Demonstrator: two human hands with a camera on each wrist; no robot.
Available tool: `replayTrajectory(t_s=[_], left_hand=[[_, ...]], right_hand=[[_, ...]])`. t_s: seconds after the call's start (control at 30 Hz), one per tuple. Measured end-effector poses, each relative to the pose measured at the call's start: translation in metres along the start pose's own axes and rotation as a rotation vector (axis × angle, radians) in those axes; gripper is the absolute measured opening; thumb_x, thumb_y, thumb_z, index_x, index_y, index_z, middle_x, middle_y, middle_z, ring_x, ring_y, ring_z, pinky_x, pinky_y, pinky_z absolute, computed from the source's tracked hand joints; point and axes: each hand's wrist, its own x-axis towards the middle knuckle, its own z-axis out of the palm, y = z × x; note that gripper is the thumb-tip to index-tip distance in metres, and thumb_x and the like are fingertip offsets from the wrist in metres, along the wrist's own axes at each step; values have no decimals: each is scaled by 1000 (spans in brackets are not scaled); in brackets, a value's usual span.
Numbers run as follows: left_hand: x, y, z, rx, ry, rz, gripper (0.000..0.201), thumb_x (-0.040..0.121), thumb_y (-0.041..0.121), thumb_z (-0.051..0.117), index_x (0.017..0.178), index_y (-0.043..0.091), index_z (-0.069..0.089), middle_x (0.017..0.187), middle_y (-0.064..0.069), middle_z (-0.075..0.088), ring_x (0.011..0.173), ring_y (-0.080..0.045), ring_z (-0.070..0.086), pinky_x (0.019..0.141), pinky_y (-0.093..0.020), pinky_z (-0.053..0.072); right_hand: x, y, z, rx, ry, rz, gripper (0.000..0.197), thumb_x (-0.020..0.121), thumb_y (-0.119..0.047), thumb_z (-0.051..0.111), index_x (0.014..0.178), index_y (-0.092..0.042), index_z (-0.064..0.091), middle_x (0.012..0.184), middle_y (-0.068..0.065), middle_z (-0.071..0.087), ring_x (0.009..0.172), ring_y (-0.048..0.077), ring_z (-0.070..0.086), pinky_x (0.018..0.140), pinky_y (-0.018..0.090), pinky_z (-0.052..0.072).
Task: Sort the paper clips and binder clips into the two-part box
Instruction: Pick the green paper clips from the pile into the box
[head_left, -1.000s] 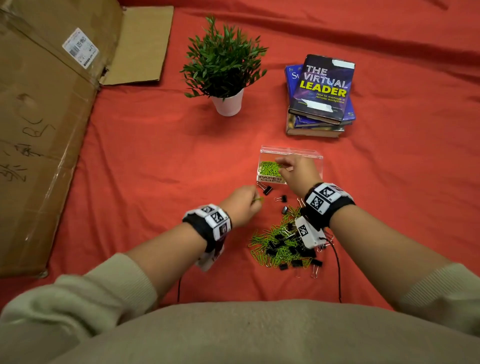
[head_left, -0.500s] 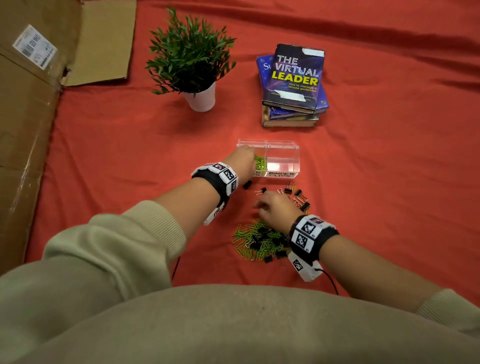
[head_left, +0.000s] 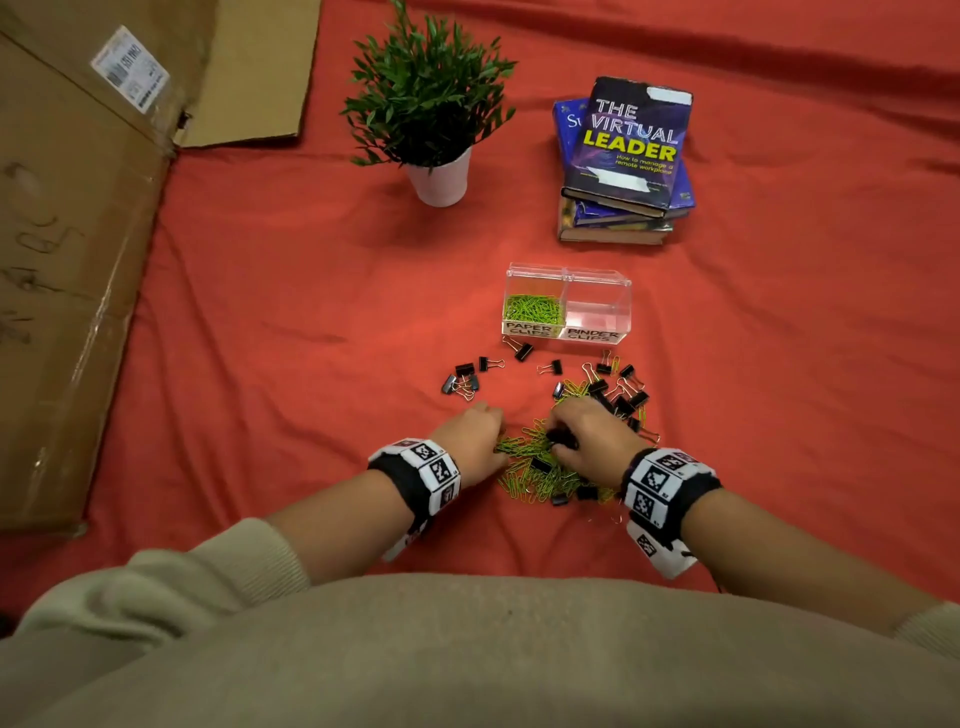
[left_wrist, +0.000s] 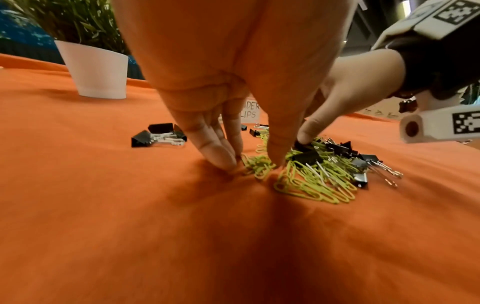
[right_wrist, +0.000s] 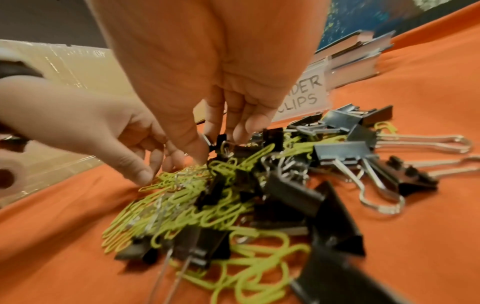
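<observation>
Both hands reach down into the mixed pile at lower centre of the head view. The left hand pinches green paper clips between thumb and fingertips against the red cloth. The right hand grips a black binder clip with curled fingers. The paper clips are thin looped wire; the binder clips are folded black metal with silver handles. The clear two-part box sits just above the pile, green clips in its left half. A potted plant, stacked books and cardboard lie beyond.
</observation>
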Motion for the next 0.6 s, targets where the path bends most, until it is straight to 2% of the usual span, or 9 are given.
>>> replayTrajectory(t_s=[0.07, 0.17, 0.27, 0.4, 0.5, 0.6], left_hand=[[-2, 3, 8, -25, 59, -8, 41, 84, 33, 65, 114, 9, 51, 115, -9, 49, 104, -29, 57, 86, -39, 48], [-5, 10, 14, -13, 116, 10, 36, 87, 27, 62, 115, 8, 52, 114, -9, 49, 105, -29, 56, 86, -41, 49], [-5, 15, 18, 22, 140, 9, 27, 89, 16, 55, 114, 5, 54, 112, -11, 50, 108, -31, 55, 86, -45, 49], [-8, 19, 15, 149, 137, 44, 18, 91, 4, 44, 107, 1, 54, 110, -15, 52, 105, -35, 56, 79, -45, 47], [-11, 23, 11, 223, 128, 58, 21, 92, -1, 38, 107, -1, 53, 112, -16, 53, 104, -36, 57, 75, -44, 47], [-11, 24, 13, 243, 122, 49, 23, 93, -1, 36, 110, -1, 52, 114, -16, 53, 106, -35, 57, 77, -44, 48]], right_hand=[[0, 4, -4, -9, 35, 55, 19, 83, -16, 60, 102, -16, 57, 106, 0, 54, 107, 15, 45, 93, 26, 41], [1, 5, -9, -61, 140, 123, 25, 83, -10, 58, 108, -10, 59, 110, 5, 54, 112, 21, 43, 98, 30, 37], [1, -7, -6, -93, 207, 64, 32, 81, -6, 56, 113, -5, 59, 110, 7, 54, 112, 23, 45, 101, 32, 38], [2, -30, 11, -262, 80, -69, 32, 82, -14, 55, 112, -6, 60, 109, 8, 56, 108, 27, 48, 98, 37, 40], [4, -37, 21, -439, 44, 24, 34, 83, -25, 57, 111, -6, 58, 113, 10, 53, 112, 31, 47, 97, 40, 36], [3, -43, 25, -531, 42, 90, 22, 75, -20, 66, 92, -7, 66, 98, 11, 61, 100, 32, 55, 88, 41, 43]])
